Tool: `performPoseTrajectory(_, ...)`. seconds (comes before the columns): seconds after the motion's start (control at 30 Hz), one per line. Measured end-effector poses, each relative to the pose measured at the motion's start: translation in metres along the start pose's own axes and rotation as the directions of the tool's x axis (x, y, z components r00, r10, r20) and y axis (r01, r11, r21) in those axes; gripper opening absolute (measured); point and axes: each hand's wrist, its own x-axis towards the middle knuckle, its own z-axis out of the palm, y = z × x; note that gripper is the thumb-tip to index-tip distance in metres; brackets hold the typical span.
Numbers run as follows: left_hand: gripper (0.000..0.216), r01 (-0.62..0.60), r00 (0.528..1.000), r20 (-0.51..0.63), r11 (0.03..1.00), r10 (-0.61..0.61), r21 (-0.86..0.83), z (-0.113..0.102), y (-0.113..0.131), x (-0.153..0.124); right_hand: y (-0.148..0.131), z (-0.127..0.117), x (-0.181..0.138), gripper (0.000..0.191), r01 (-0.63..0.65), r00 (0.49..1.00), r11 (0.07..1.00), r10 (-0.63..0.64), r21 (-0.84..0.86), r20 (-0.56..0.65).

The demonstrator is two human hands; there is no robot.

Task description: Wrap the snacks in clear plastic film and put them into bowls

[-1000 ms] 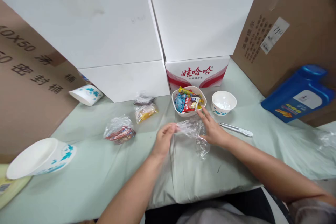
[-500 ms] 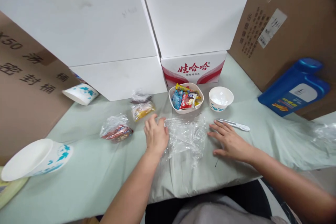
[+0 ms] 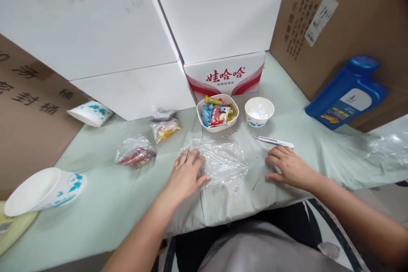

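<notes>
The clear plastic bag lay flattened, seemingly empty, on the green cloth, the left hand spread palm-down on its left edge. The right hand rested loosely curled beside it, holding nothing; the snack bowl behind sat full, none of its packets bagged

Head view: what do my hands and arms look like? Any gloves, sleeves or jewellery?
Both are bare. The left hand and right hand wear no gloves, and no ring or watch shows. The left forearm and right forearm are uncovered as far as the picture's edge; no sleeve is in view.
</notes>
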Motion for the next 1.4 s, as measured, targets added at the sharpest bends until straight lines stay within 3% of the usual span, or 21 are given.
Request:
performPoseTrajectory(0.13, 0.029, -0.115, 0.991, -0.067, 0.993, 0.113, -0.038, -0.002, 0.014, -0.023, -0.024, 0.005, -0.014, 0.034, 0.104, 0.989, 0.984, -0.087, 0.145, -0.12)
performPoseTrajectory(0.27, 0.039, -0.218, 0.973, 0.036, 0.962, 0.226, -0.164, 0.007, 0.047, -0.031, -0.068, 0.026, -0.002, 0.051, 0.253, 0.966, 0.933, -0.256, 0.257, -0.02)
performPoseTrajectory(0.4, 0.067, -0.247, 0.954, 0.104, 0.935, 0.281, -0.256, 0.016, 0.054, -0.043, -0.072, 0.032, 0.001, 0.018, 0.19, 0.973, 0.947, -0.217, 0.26, 0.08)
performPoseTrajectory(0.53, 0.02, -0.304, 0.942, 0.059, 0.912, 0.332, -0.274, 0.019, 0.04, -0.07, -0.049, 0.014, -0.019, 0.027, 0.128, 0.982, 0.943, -0.165, 0.307, 0.096)
performPoseTrajectory(0.6, 0.014, -0.324, 0.941, -0.005, 0.897, 0.338, -0.3, 0.017, 0.034, -0.081, -0.042, 0.004, -0.03, 0.028, 0.12, 0.982, 0.928, -0.162, 0.352, 0.092)
performPoseTrajectory(0.73, 0.013, -0.23, 0.973, -0.111, 0.855, 0.202, -0.464, 0.011, 0.028, -0.089, -0.041, -0.011, -0.036, 0.022, 0.153, 0.981, 0.868, -0.191, 0.473, 0.032)
performPoseTrajectory(0.8, 0.011, -0.088, 0.996, -0.07, 0.805, 0.058, -0.587, 0.007, 0.027, -0.086, -0.042, -0.014, -0.031, 0.021, 0.186, 0.977, 0.814, -0.214, 0.55, -0.014)
performPoseTrajectory(0.87, 0.014, 0.093, 0.995, 0.043, 0.725, -0.087, -0.682, 0.004, 0.027, -0.08, -0.044, -0.014, -0.021, 0.021, 0.206, 0.975, 0.749, -0.208, 0.63, -0.071)
performPoseTrajectory(0.97, 0.019, 0.304, 0.953, 0.227, 0.622, -0.202, -0.722, 0.001, 0.03, -0.071, -0.049, -0.005, -0.002, 0.021, 0.116, 0.993, 0.659, -0.053, 0.743, -0.108)
performPoseTrajectory(1.1, 0.019, 0.426, 0.904, 0.359, 0.528, -0.231, -0.734, 0.001, 0.034, -0.065, -0.059, 0.019, 0.027, 0.024, -0.17, 0.97, 0.561, 0.24, 0.81, 0.038)
performPoseTrajectory(1.23, 0.022, 0.452, 0.882, 0.292, 0.488, -0.371, -0.747, 0.006, 0.021, -0.063, -0.061, 0.042, 0.046, 0.029, -0.327, 0.924, 0.727, 0.379, 0.603, 0.044)
performPoseTrajectory(1.33, 0.02, 0.491, 0.832, 0.173, 0.554, -0.528, -0.672, 0.013, 0.005, -0.061, -0.057, 0.047, 0.049, 0.029, -0.432, 0.89, 0.82, 0.454, 0.374, 0.032)
performPoseTrajectory(1.4, 0.018, 0.512, 0.813, 0.131, 0.59, -0.567, -0.624, 0.017, -0.002, -0.06, -0.054, 0.045, 0.047, 0.029, -0.491, 0.869, 0.837, 0.491, 0.239, 0.066)
